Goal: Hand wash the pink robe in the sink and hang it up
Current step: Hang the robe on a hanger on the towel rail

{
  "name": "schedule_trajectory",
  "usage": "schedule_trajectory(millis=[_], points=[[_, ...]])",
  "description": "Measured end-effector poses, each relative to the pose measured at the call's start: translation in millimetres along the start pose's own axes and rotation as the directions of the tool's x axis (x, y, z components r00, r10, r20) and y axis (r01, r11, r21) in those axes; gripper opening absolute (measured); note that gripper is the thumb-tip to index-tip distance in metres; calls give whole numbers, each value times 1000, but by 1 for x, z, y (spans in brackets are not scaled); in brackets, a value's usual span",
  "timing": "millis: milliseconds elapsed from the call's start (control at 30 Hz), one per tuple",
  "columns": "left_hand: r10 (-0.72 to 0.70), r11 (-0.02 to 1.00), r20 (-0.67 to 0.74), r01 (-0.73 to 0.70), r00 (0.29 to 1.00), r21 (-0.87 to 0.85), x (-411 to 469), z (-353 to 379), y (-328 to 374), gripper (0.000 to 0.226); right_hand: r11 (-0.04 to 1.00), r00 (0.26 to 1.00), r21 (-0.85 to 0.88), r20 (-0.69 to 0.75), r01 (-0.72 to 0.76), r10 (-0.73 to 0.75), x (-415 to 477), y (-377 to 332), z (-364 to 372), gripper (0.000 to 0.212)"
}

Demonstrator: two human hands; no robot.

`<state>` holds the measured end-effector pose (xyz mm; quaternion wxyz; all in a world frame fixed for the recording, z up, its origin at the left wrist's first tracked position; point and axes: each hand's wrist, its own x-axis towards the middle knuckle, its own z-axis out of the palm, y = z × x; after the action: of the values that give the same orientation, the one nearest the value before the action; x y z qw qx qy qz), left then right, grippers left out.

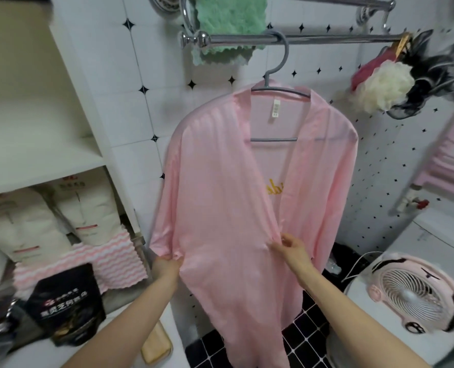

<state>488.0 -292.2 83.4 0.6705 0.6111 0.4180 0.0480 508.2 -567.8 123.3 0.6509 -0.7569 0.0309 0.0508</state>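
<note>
The pink robe (220, 195) hangs on a grey hanger (273, 140), and the hook of the hanger sits over the chrome towel bar (340, 38) on the tiled wall. The robe is open at the front and falls straight down, and some yellow letters show inside it.

Both arms reach up from below toward the lower half of the robe. The left hand (166, 266) is at the left edge of the robe, where the sleeve ends. Its fingers are closed on a fold of the fabric, with the forearm rising at a slant under it. The right hand (292, 248) is at the front opening of the robe, a little higher than the left one. Its fingertips pinch the edge of the cloth, and the wrist is bent slightly inward. The fabric is stretched a little between the two hands.

Above the robe, a green towel (228, 19) hangs over the bar. To the upper right of the robe there is a white bath sponge (388, 86). To the lower right of the robe stands a pink fan (411, 290). To the left of the robe there is a white shelf (47, 166).
</note>
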Motion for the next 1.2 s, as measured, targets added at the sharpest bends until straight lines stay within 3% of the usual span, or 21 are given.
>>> schedule_trajectory(millis=[33, 100, 133, 233, 333, 400, 433, 500, 567, 600, 633, 667, 700, 767, 833, 867, 900, 1000, 1033, 1200], points=[[-30, 999, 15, 31, 999, -21, 4, -2, -3, 40, 1000, 996, -9, 83, -28, 28, -1, -2, -3, 13], [-155, 987, 68, 158, 986, -34, -1, -8, -3, 9, 990, 936, -98, 328, -100, 127, -3, -3, -6, 12], [-182, 983, 72, 183, 981, -6, 2, -11, -4, 9, 986, 934, -121, 325, -115, 149, -2, -1, -7, 8], [-68, 998, 46, 67, 997, 8, 10, -13, -3, 22, 970, 999, -242, -23, -34, 30, 1, 0, -13, 9], [-7, 999, -49, 5, 999, -41, 14, -12, 5, 18, 972, 961, -235, 263, -25, 88, -10, -5, -5, 5], [-21, 999, -63, 19, 998, -30, 12, -12, 13, 20, 933, 986, -359, 165, 26, 36, -8, -4, -4, 11], [-43, 999, -46, 42, 998, -5, 13, -12, 15, 22, 863, 990, -503, 143, 57, 19, -8, -4, -7, 23], [-89, 994, -1, 89, 996, 65, 5, -10, 23, 16, 672, 942, -737, 272, 73, 195, -7, -3, -15, 45], [-116, 988, 71, 107, 991, 114, -10, -4, 34, 15, 585, 862, -810, 319, 33, 394, -6, -6, -25, 49], [-49, 989, 73, 38, 996, 143, -22, 1, 44, 21, 589, 889, -807, 302, 46, 344, -5, -15, -30, 46], [112, 976, 55, -120, 992, 181, -34, 8, 56, 26, 634, 952, -770, 242, 70, 189, -1, -27, -36, 40], [321, 921, 41, -322, 946, 219, -49, 14, 74, 27, 703, 993, -704, 116, 96, -20, 3, -45, -42, 35], [531, 816, 51, -527, 846, 237, -60, 20, 94, 25, 779, 972, -611, -64, 142, -227, 8, -67, -48, 32], [847, 488, 99, -838, 522, 244, -83, 33, 146, 25, 848, 775, -441, -410, 294, -481, 16, -117, -62, 31], [959, 186, 163, -947, 234, 262, -88, 48, 199, 32, 792, 533, -485, -588, 370, -609, 26, -158, -80, 31], [967, 88, 205, -953, 152, 289, -85, 55, 222, 37, 757, 478, -543, -589, 363, -651, 31, -174, -89, 31], [962, 35, 248, -949, 117, 314, -82, 61, 243, 42, 734, 501, -577, -544, 360, -673, 38, -185, -96, 34], [888, 68, 398, -920, 232, 385, -63, 73, 272, 42, 727, 724, -550, -289, 410, -627, 54, -196, -107, 40], [867, 85, 424, -917, 261, 390, -57, 74, 273, 41, 731, 756, -529, -230, 431, -612, 57, -196, -108, 40], [832, 175, 439, -911, 339, 372, -51, 68, 265, 58, 676, 760, -618, -187, 402, -623, 63, -199, -104, 45]])
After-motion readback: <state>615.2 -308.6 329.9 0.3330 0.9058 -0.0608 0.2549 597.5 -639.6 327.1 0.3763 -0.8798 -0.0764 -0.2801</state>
